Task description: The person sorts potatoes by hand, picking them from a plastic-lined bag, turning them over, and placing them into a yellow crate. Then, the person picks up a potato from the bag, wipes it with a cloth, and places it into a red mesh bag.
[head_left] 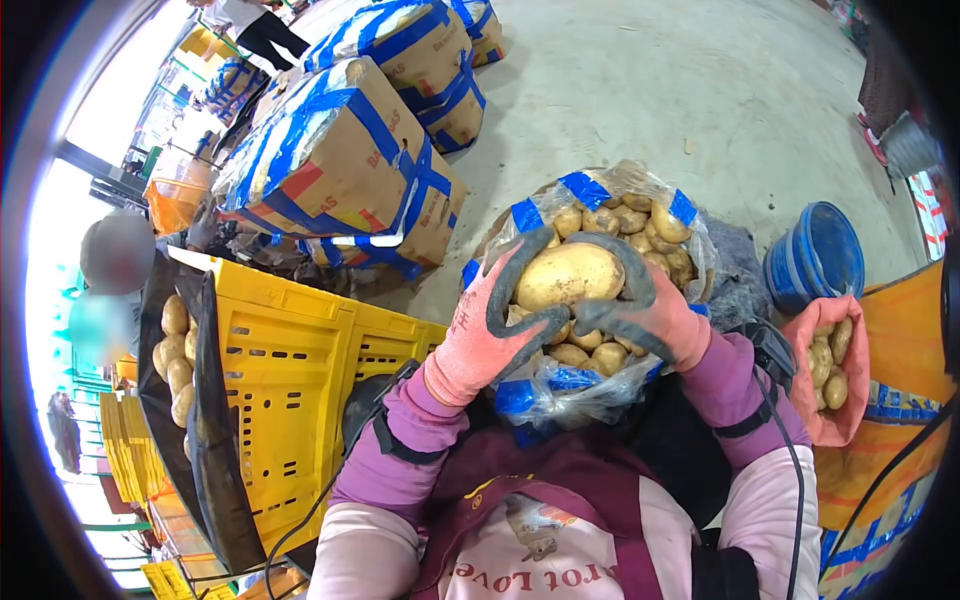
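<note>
A large yellow potato [568,276] is gripped from both sides between my two hands. My left hand [500,312], in a pink glove with grey-coated fingers, curls round its left side. The matching glove on my right hand [650,300] wraps the other side, thumb below and fingers above. Both hands are over a round container lined with clear plastic [560,395] and blue tape, standing in front of my lap. Several smaller potatoes [655,228] fill it around and beneath the held one. My hands and the big potato hide part of the pile.
Left stand yellow slatted crates [290,390], with potatoes [176,350] in a black-lined one. Taped cardboard boxes [340,150] are stacked beyond. Right are a blue bucket [815,257] and a pink sack [828,375] of potatoes. People are at the far left [115,260] and top [255,30].
</note>
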### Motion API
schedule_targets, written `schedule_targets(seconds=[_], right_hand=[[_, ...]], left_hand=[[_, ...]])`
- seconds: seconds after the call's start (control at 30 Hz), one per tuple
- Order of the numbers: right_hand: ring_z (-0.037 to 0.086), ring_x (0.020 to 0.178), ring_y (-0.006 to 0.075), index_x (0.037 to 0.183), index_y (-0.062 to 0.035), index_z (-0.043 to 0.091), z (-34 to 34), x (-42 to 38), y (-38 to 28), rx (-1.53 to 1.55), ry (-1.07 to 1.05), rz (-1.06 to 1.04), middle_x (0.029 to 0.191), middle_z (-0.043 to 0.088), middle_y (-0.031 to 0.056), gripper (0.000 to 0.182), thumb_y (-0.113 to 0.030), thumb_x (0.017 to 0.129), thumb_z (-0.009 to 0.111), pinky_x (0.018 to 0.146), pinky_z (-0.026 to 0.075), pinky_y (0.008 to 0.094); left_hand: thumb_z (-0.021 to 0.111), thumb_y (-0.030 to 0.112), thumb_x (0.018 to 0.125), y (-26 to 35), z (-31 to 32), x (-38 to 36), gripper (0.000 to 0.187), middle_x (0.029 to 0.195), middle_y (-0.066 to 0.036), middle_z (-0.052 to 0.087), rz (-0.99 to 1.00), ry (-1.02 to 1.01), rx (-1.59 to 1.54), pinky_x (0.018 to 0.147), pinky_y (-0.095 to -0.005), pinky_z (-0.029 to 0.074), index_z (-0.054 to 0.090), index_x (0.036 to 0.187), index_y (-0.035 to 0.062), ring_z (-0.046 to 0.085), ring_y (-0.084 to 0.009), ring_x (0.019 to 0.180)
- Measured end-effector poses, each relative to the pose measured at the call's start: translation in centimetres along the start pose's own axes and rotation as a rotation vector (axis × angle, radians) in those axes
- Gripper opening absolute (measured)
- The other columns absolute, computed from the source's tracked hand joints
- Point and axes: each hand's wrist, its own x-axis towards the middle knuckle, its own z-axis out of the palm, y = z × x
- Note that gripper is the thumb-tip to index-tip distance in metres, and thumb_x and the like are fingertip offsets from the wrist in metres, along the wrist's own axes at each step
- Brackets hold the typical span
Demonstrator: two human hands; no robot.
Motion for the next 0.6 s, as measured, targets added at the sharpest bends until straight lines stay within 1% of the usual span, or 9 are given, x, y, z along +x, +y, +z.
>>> schedule_targets(seconds=[0.03, 0.1, 0.23, 0.3, 0.33, 0.4, 0.43, 0.53, 0.6], right_hand=[[0.060, 0.113, 0.0178, 0.139, -0.0017, 0.044, -0.1, 0.2, 0.9, 0.001, 0.000, 0.001, 0.128, 0.059, 0.0094, 0.066, -0.009, 0.083, 0.078, 0.096, 0.050, 0.0313], [0.058, 0.117, 0.0184, 0.140, -0.0021, 0.044, -0.3, 0.3, 2.0, -0.331, 0.046, -0.240, 0.129, 0.059, 0.0094, 0.072, -0.013, 0.079, 0.081, 0.100, 0.047, 0.0322], [0.058, 0.117, 0.0183, 0.140, -0.0018, 0.044, 0.3, 0.0, 1.3, -0.496, 0.098, -0.308, 0.130, 0.058, 0.0102, 0.075, -0.012, 0.077, 0.083, 0.099, 0.048, 0.0321], [0.057, 0.118, 0.0190, 0.143, -0.0011, 0.041, 0.5, -0.2, 0.8, -0.559, 0.090, -0.317, 0.133, 0.056, 0.0113, 0.068, -0.017, 0.086, 0.075, 0.099, 0.048, 0.0325], [0.057, 0.118, 0.0190, 0.143, -0.0011, 0.041, 0.8, -0.4, -0.1, -0.559, 0.089, -0.318, 0.133, 0.056, 0.0113, 0.068, -0.017, 0.086, 0.075, 0.099, 0.048, 0.0325], [0.057, 0.117, 0.0208, 0.148, -0.0008, 0.034, 1.2, -1.0, -2.3, 0.154, -0.019, 0.072, 0.136, 0.052, 0.0129, 0.063, -0.023, 0.096, 0.061, 0.098, 0.049, 0.0341], [0.057, 0.117, 0.0208, 0.148, -0.0008, 0.034, 1.0, -1.0, -2.1, 0.153, -0.019, 0.072, 0.136, 0.052, 0.0129, 0.063, -0.023, 0.096, 0.061, 0.098, 0.049, 0.0341], [0.057, 0.116, 0.0215, 0.152, -0.0009, 0.026, 0.0, -1.0, -1.3, 0.141, -0.148, 0.039, 0.140, 0.049, 0.0141, 0.062, -0.027, 0.101, 0.050, 0.097, 0.049, 0.0348], [0.058, 0.114, 0.0207, 0.153, -0.0011, 0.023, 0.0, -1.1, -0.9, -0.058, -0.137, 0.012, 0.143, 0.045, 0.0144, 0.064, -0.023, 0.100, 0.050, 0.096, 0.048, 0.0342]], left_hand=[[0.078, 0.006, 0.075, -0.2, -0.1, 0.0, 0.073, 0.136, -0.016, 0.054, -0.001, 0.000, 0.000, 0.108, -0.0359, 0.039, 0.047, 0.140, -0.0001, 0.051, -0.0252, 0.127], [0.079, 0.007, 0.071, -0.9, -0.1, -0.1, 0.078, 0.136, -0.018, 0.054, 0.016, -0.020, -0.002, 0.107, -0.0380, 0.040, 0.045, 0.141, 0.0025, 0.052, -0.0318, 0.126], [0.078, 0.007, 0.071, -0.7, 0.2, -0.3, 0.077, 0.135, -0.019, 0.054, -0.001, 0.001, 0.009, 0.106, -0.0392, 0.040, 0.045, 0.141, 0.0025, 0.053, -0.0333, 0.126], [0.076, 0.004, 0.070, -0.8, 0.2, -0.4, 0.075, 0.133, -0.019, 0.055, 0.052, 0.024, 0.101, 0.106, -0.0408, 0.041, 0.046, 0.139, 0.0026, 0.052, -0.0363, 0.124], [0.076, 0.004, 0.070, -0.8, 0.2, -0.4, 0.075, 0.133, -0.019, 0.055, 0.052, 0.025, 0.102, 0.106, -0.0408, 0.041, 0.046, 0.139, 0.0026, 0.052, -0.0363, 0.124], [0.073, 0.001, 0.069, -0.9, 0.1, -0.4, 0.073, 0.132, -0.020, 0.055, 0.158, 0.088, 0.185, 0.107, -0.0427, 0.039, 0.047, 0.137, 0.0025, 0.050, -0.0387, 0.125], [0.073, 0.001, 0.069, -0.9, 0.1, -0.4, 0.073, 0.132, -0.020, 0.055, 0.158, 0.088, 0.185, 0.107, -0.0427, 0.039, 0.047, 0.137, 0.0025, 0.050, -0.0387, 0.125], [0.069, 0.000, 0.069, -0.9, 0.2, -0.4, 0.069, 0.131, -0.019, 0.055, 0.103, 0.108, 0.128, 0.108, -0.0437, 0.038, 0.049, 0.135, 0.0023, 0.049, -0.0400, 0.125], [0.066, -0.009, 0.067, -0.2, 0.2, -0.4, 0.065, 0.132, -0.017, 0.056, 0.104, 0.072, 0.204, 0.107, -0.0385, 0.039, 0.053, 0.130, 0.0004, 0.052, -0.0327, 0.127]])
